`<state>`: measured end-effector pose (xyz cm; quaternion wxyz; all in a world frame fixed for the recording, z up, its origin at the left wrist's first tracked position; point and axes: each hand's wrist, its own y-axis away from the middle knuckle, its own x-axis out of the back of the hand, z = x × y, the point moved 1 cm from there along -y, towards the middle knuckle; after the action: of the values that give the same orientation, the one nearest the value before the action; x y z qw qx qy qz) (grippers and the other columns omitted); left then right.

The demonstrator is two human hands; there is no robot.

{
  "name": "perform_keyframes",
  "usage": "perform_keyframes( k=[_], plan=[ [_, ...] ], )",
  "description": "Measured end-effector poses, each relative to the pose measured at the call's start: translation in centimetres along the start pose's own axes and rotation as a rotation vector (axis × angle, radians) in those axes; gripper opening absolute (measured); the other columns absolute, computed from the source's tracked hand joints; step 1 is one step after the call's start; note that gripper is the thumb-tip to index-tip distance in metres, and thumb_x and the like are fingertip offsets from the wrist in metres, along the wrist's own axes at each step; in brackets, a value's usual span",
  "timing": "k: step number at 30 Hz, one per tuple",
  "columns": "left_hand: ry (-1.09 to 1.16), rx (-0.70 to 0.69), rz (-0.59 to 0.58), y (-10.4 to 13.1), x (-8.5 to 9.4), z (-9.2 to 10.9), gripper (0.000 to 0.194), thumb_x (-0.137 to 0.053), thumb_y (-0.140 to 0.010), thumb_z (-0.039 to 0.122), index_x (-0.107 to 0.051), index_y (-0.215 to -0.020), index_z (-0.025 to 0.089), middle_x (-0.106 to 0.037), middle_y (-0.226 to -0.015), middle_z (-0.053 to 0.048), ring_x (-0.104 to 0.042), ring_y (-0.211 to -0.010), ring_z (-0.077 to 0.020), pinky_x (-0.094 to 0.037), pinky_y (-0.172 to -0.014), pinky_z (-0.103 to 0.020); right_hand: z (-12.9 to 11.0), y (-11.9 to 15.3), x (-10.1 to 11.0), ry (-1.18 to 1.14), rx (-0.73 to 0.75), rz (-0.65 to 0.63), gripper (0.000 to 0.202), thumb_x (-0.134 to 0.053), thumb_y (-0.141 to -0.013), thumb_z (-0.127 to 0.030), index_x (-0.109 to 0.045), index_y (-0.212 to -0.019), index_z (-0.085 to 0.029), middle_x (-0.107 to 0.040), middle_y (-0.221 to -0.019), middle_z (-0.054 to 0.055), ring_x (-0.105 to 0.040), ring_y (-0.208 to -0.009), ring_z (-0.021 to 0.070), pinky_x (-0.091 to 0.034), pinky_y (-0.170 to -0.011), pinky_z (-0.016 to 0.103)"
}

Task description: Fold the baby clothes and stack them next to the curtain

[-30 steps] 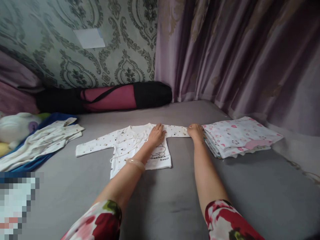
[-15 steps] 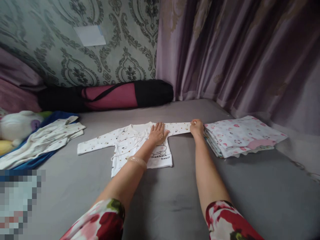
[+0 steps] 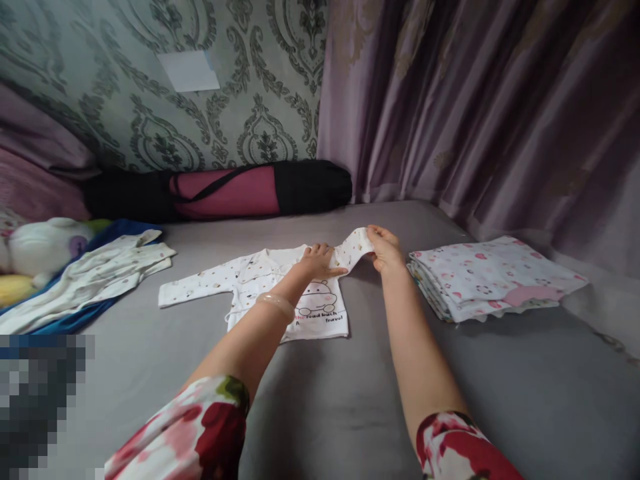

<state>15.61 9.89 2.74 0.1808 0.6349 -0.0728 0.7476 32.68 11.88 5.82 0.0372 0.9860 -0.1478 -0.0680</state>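
A small white baby shirt (image 3: 320, 326) with dots, ties and a cartoon print lies spread on the grey bed sheet (image 3: 345, 400). My left hand (image 3: 317, 262) rests on the shirt near the shoulder, fingers stretched out, pressing it to the bed. In my right hand (image 3: 386, 248) the cuff end of one sleeve is pinched. That sleeve (image 3: 354, 248) rises off the sheet and bends between my two hands. The other sleeve (image 3: 195, 287) lies flat, stretched out to the left. My left forearm hides part of the shirt's front.
To the right sits a stack of folded printed cloths (image 3: 490, 273). White dotted clothing (image 3: 105, 267) lies on blue fabric at the left, beside a plush toy (image 3: 45, 247). A long black and maroon bag (image 3: 225, 192) lies along the wall. Purple curtains (image 3: 410, 100) hang behind.
My right hand has lifted the sleeve's cuff end off the bed and brought it slightly left, so the sleeve now bends. My left hand stays on the shirt near the shoulder.
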Motion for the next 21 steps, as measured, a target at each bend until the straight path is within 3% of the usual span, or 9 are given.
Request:
perform_keyframes(
  k=[4,8,11,14,19,21],
  plan=[
    [0.017,0.006,-0.033,-0.2,1.0,0.1,0.089,-0.044,-0.074,0.079,-0.040,-0.141,0.019,-0.037,-0.148,-0.019,-0.032,-0.134,-0.0404,-0.028,-0.105,-0.055,-0.2,1.8,-2.4,-0.043,-0.107,-0.044,0.019,-0.063,-0.079,-0.026,-0.063,-0.097,-0.018,-0.065,-0.073,-0.002,-0.058,-0.056,0.0100,-0.044,-0.047,0.017],
    [0.097,0.062,-0.025,1.0,1.5,-0.5,0.087,-0.040,-0.080,0.075,-0.033,-0.145,0.019,-0.027,-0.153,-0.020,-0.026,-0.140,-0.0385,-0.026,-0.108,-0.053,0.0,2.7,-3.2,-0.004,-0.114,-0.082,0.020,-0.060,-0.080,-0.024,-0.064,-0.099,-0.018,-0.066,-0.077,0.000,-0.057,-0.057,0.0091,-0.041,-0.044,0.015],
    [0.127,0.087,0.052,3.6,1.8,-1.9,0.081,-0.038,-0.086,0.069,-0.029,-0.146,0.016,-0.024,-0.155,-0.020,-0.024,-0.142,-0.0355,-0.027,-0.109,-0.050,-0.1,3.0,-3.8,0.023,-0.095,-0.108,0.023,-0.058,-0.080,-0.022,-0.063,-0.102,-0.018,-0.067,-0.080,0.000,-0.055,-0.055,0.0082,-0.037,-0.041,0.014],
    [0.106,0.101,0.151,7.2,1.9,-3.9,0.070,-0.042,-0.090,0.058,-0.032,-0.144,0.016,-0.033,-0.151,-0.019,-0.033,-0.137,-0.0332,-0.032,-0.108,-0.046,-0.3,3.5,-5.6,0.083,-0.066,-0.168,0.027,-0.056,-0.082,-0.023,-0.062,-0.108,-0.018,-0.068,-0.086,0.002,-0.058,-0.059,0.0087,-0.038,-0.041,0.014],
    [0.059,0.194,0.251,12.3,1.9,-6.9,0.059,-0.044,-0.092,0.048,-0.038,-0.140,0.014,-0.039,-0.146,-0.019,-0.037,-0.134,-0.0337,-0.035,-0.106,-0.048,0.6,5.7,-10.1,0.276,0.011,-0.297,0.035,-0.045,-0.090,-0.022,-0.055,-0.123,-0.018,-0.069,-0.107,0.008,-0.066,-0.076,0.0140,-0.051,-0.051,0.020],
    [0.054,0.215,0.259,13.8,1.8,-7.6,0.058,-0.045,-0.092,0.045,-0.039,-0.139,0.013,-0.039,-0.146,-0.019,-0.035,-0.135,-0.0335,-0.036,-0.106,-0.048,1.8,6.8,-11.6,0.367,0.016,-0.419,0.041,-0.043,-0.093,-0.024,-0.049,-0.133,-0.018,-0.067,-0.117,0.010,-0.068,-0.083,0.0156,-0.055,-0.061,0.025]
  ],
)
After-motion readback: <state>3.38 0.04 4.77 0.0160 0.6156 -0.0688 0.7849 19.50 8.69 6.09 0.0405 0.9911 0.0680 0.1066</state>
